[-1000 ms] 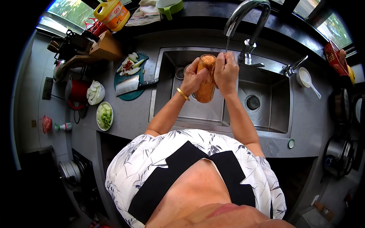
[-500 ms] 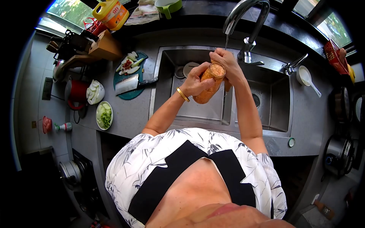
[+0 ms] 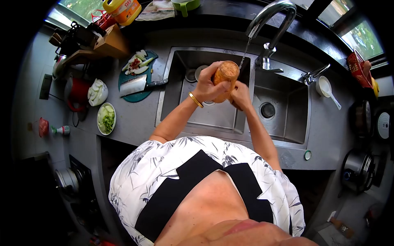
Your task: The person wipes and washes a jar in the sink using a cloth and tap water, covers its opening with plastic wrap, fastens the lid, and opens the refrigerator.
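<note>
My left hand (image 3: 207,85) is wrapped round a glass jar (image 3: 225,77) full of something orange, held tilted over the sink (image 3: 193,117). The jar's round top points up and away from me. My right hand (image 3: 241,96) is closed at the jar's lower right side, its fingers curled; what they hold, if anything, is hidden. Water runs from the chrome faucet (image 3: 274,22) in a thin stream just right of the jar top. A small round lid (image 3: 308,155) with a green rim lies on the counter's front edge at right.
A cleaver (image 3: 134,85) and cut vegetables lie on a teal cutting board (image 3: 133,98) left of the sink. Bowls of cut vegetables (image 3: 106,119) stand nearby. A white ladle (image 3: 327,88) rests at the right. A knife block (image 3: 113,43) stands at back left.
My right hand has moved from the jar's top, under the faucet, down to its lower right side. The jar has shifted slightly up and left in view, its top still upward.
</note>
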`<state>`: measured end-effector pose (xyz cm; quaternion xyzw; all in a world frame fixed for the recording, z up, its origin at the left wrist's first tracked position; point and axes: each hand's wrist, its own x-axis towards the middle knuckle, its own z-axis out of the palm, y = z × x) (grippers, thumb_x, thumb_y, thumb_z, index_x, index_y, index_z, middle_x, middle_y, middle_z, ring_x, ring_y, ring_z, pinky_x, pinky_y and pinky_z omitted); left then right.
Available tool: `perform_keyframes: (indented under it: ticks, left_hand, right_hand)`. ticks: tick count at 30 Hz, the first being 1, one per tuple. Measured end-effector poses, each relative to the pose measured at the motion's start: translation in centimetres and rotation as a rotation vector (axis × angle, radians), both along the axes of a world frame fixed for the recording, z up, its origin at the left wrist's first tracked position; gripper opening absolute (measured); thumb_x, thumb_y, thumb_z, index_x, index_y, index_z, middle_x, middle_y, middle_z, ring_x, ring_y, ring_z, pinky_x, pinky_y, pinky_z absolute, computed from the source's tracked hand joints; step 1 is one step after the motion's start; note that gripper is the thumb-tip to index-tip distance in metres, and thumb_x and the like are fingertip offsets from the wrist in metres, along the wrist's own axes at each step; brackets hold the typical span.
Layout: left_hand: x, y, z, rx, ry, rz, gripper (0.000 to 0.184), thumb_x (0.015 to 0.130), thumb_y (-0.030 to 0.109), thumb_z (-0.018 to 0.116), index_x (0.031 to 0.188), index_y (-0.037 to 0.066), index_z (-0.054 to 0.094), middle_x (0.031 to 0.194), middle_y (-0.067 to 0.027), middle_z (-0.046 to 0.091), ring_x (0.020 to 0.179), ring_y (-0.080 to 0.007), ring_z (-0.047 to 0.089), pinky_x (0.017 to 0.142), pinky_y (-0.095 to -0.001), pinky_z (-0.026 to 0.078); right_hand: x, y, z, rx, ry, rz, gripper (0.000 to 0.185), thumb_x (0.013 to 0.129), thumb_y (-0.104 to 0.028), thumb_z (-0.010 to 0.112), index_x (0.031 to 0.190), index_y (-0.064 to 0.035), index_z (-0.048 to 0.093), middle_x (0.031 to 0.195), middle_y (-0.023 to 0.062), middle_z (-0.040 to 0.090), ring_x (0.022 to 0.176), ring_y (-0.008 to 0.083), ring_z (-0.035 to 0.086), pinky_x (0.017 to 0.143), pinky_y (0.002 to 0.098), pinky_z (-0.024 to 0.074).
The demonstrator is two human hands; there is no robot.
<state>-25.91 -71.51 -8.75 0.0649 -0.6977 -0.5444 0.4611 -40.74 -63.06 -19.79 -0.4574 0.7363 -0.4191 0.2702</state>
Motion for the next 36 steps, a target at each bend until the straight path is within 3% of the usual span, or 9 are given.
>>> perform_keyframes:
  ticks: [3,9,10,13,14,17,24,31,36]
  left_hand:
    - [0.2,-0.7,-1.4,0.283,0.036,-0.021,0.047,0.086,0.036,0.059,0.113,-0.002,0.05,0.098,-0.0083,0.059,0.085,-0.0153,0.06,0.077,-0.0274,0.05]
    - [0.5,-3.0,0.6,0.843,0.347,-0.623,0.065,0.086,0.063,0.036,0.11,0.003,0.049,0.09,-0.0124,0.058,0.07,-0.0291,0.063,0.063,-0.0382,0.054]
    - [0.2,-3.6,0.6,0.857,0.391,-0.673,0.067,0.086,0.064,0.034,0.11,0.004,0.049,0.09,-0.0124,0.058,0.069,-0.03,0.063,0.062,-0.0388,0.054]
    - [-0.7,-4.8,0.1,0.877,0.451,-0.725,0.068,0.085,0.066,0.034,0.11,0.004,0.05,0.09,-0.0125,0.058,0.068,-0.0305,0.063,0.06,-0.0396,0.054]
    - [-1.0,-5.1,-0.3,0.886,0.451,-0.723,0.068,0.085,0.066,0.035,0.111,0.005,0.05,0.09,-0.0124,0.059,0.068,-0.0306,0.063,0.06,-0.0397,0.054]
    - [-2.5,-5.7,-1.7,0.891,0.438,-0.735,0.068,0.084,0.066,0.037,0.113,0.005,0.05,0.09,-0.0121,0.06,0.072,-0.0307,0.064,0.064,-0.0399,0.054]
    - [-7.0,-5.9,-3.1,0.897,0.371,-0.663,0.067,0.084,0.063,0.043,0.117,0.005,0.048,0.093,-0.0133,0.06,0.081,-0.031,0.064,0.072,-0.0413,0.055]
    - [-10.3,-6.4,-4.2,0.803,0.192,-0.375,0.055,0.086,0.046,0.057,0.116,0.001,0.048,0.105,-0.012,0.06,0.093,-0.0233,0.062,0.084,-0.0368,0.053]
    - [-10.6,-4.5,-4.5,0.747,0.141,0.061,0.04,0.077,0.018,0.074,0.107,0.006,0.051,0.095,-0.0049,0.06,0.084,-0.0133,0.06,0.077,-0.0279,0.052]
  right_hand:
    - [1.8,1.6,-2.0,0.029,0.105,0.007,0.023,0.08,-0.022,0.058,0.079,0.0009,0.062,0.078,0.0205,0.06,0.076,0.0364,0.059,0.067,0.0428,0.0453]
    - [4.6,1.8,-3.3,0.015,0.111,0.097,0.021,0.081,-0.02,0.058,0.082,0.0005,0.062,0.084,0.021,0.061,0.081,0.0389,0.057,0.07,0.0444,0.0447]
    - [5.5,1.7,0.8,0.247,0.155,0.083,0.02,0.083,-0.019,0.056,0.083,0.0004,0.063,0.089,0.0204,0.063,0.084,0.0335,0.06,0.072,0.04,0.0459]
    - [5.4,1.2,0.5,0.012,-0.294,-0.096,0.024,0.083,-0.019,0.055,0.092,0.0007,0.065,0.092,0.0158,0.065,0.089,0.0258,0.062,0.074,0.0367,0.0473]
    - [5.0,1.4,0.6,-0.065,-0.675,-0.123,0.037,0.084,-0.021,0.056,0.113,0.0016,0.058,0.098,0.01,0.063,0.096,0.0203,0.06,0.078,0.0324,0.0485]
    - [4.7,2.5,8.7,-0.254,-1.28,0.069,0.047,0.082,-0.018,0.061,0.124,-0.0024,0.048,0.105,0.0054,0.06,0.099,0.0164,0.058,0.08,0.0293,0.0491]
    - [1.3,0.0,10.4,-0.067,-0.452,0.069,0.074,0.063,-0.029,0.085,0.12,-0.0016,0.048,0.103,0.006,0.059,0.094,0.0154,0.058,0.082,0.0275,0.0488]
    - [-1.2,-1.1,7.2,-0.264,-0.188,-0.21,0.057,0.063,-0.013,0.079,0.112,-0.0006,0.053,0.096,0.0073,0.062,0.085,0.0171,0.06,0.075,0.0285,0.0491]
    - [-1.4,-1.2,6.3,-0.381,0.353,-0.25,0.064,0.06,-0.009,0.076,0.116,0.0008,0.049,0.105,0.0183,0.057,0.101,0.0351,0.053,0.087,0.0408,0.0438]
